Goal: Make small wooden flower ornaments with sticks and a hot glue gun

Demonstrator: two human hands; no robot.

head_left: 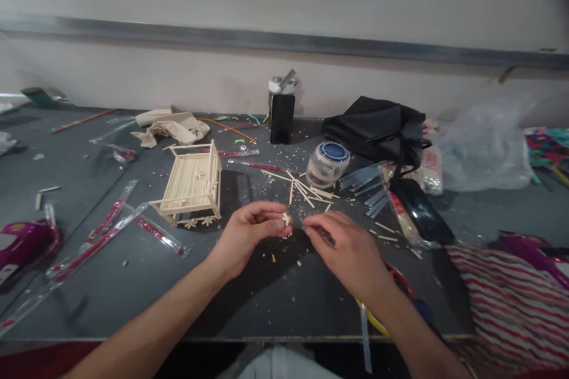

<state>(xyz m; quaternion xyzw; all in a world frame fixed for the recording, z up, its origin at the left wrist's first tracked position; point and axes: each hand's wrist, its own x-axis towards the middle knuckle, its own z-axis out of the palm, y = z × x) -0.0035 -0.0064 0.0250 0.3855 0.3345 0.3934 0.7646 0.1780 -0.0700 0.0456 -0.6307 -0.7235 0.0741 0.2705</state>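
Squeezing too hard could cause the small wooden piece (286, 219) to be broken; it is clamped by the left hand (243, 230) above the tabletop (267, 308). Whether anything is pinched by the nearby right hand (345, 244), fingertips close together, cannot be told.

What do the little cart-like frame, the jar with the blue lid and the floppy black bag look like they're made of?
Frame: bare wood, unpainted, judging by the pale, matte sticks lined up side by side.
Jar: clear and shiny, so glass or hard plastic; I can't tell which.
Black bag: perhaps leather-like material or smooth fabric, given its soft folds and slight sheen.
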